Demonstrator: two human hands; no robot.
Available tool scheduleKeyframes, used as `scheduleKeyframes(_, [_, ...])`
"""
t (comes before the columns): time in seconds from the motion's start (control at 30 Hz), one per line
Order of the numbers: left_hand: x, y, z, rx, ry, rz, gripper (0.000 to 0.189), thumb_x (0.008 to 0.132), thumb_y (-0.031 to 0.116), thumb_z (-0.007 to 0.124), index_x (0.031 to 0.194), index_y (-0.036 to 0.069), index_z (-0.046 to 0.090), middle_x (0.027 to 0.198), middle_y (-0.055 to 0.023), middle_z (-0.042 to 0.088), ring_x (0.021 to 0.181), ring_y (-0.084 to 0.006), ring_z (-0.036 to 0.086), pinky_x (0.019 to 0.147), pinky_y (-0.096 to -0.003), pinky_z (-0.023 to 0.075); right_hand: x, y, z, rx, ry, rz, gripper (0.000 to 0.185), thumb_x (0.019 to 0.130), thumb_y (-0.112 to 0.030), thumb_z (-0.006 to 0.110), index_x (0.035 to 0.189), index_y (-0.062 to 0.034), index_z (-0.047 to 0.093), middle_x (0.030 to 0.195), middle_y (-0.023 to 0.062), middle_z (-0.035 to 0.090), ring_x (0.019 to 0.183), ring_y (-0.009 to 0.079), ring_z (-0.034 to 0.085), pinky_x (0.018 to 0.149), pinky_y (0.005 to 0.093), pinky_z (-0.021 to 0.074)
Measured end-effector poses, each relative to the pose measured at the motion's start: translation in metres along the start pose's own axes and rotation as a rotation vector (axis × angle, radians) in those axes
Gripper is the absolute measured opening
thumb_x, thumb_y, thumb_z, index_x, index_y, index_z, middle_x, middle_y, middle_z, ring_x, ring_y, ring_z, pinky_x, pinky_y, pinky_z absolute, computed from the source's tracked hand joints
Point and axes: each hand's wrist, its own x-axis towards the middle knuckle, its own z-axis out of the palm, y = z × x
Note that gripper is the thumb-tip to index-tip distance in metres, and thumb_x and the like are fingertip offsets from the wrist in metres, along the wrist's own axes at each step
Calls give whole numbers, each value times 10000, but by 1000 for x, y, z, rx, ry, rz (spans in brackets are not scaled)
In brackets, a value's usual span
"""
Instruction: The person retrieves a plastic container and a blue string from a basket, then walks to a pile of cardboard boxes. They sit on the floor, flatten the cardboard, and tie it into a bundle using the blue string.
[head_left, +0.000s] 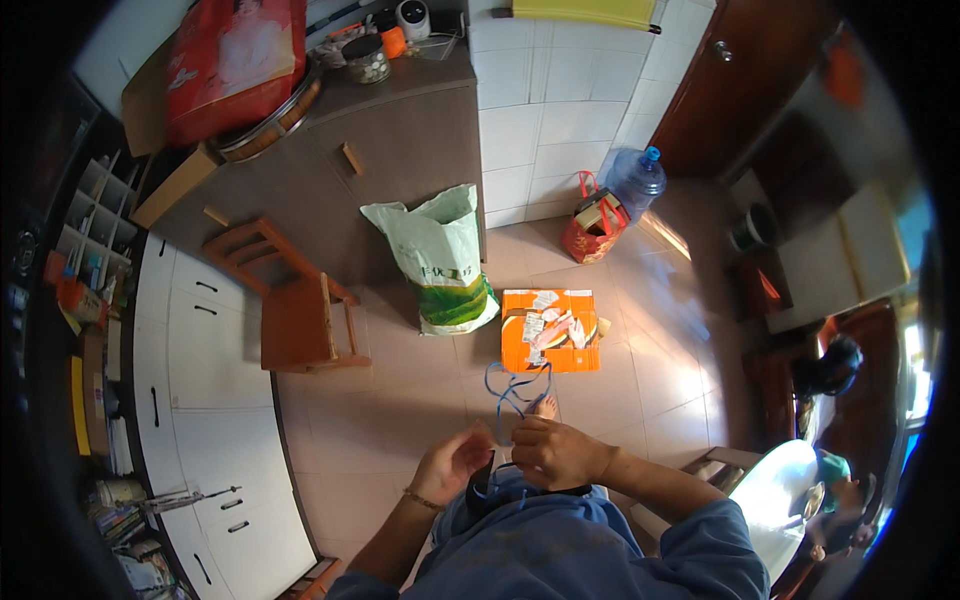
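My right hand (553, 452) is closed in front of my waist, gripping a thin blue cord (516, 391). Loose loops of that cord hang past the fingers towards an orange cardboard box (551, 330) on the floor. Close by on the left is my left hand (455, 459), its fingers partly curled; whether they pinch the cord is unclear. A dark strap-like thing (478, 480) shows just beside its palm, partly hidden. White labels and torn pale patches mark the top of the box. My bare foot (547, 407) is visible below the box's near edge.
Past the box stand a white-and-green woven sack (442, 262), a red bag (596, 229) and a blue water bottle (636, 180). A wooden chair (300, 322) and white drawers (217, 352) are on the left. A white table (776, 502) is at the right.
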Motion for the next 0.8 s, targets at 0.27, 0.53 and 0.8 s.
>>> scheduleKeyframes(0.27, [23,38,55,243,9,189,283,915,154,519,1163,22,550,1058,-96,617,925,-158,600,804,-274,492,0,-4,15,45,-12,-42,135,652,-102,613,716,-3,549,820,155,531,921,317,513,834,389,433])
scheduleKeyframes(0.53, [16,39,72,250,-60,167,263,903,98,530,1147,6,562,1077,-106,604,940,-184,612,767,-279,521,-11,-13,1,218,217,120,193,734,-52,581,909,19,619,923,156,573,952,329,548,857,371,452])
scheduleKeyframes(0.8, [24,22,74,652,-139,556,294,858,-19,557,1152,-3,567,1106,-92,563,923,-153,618,766,-245,531,3,1,-1,564,650,667,192,844,-128,632,995,-10,645,904,88,648,765,114,616,645,220,494])
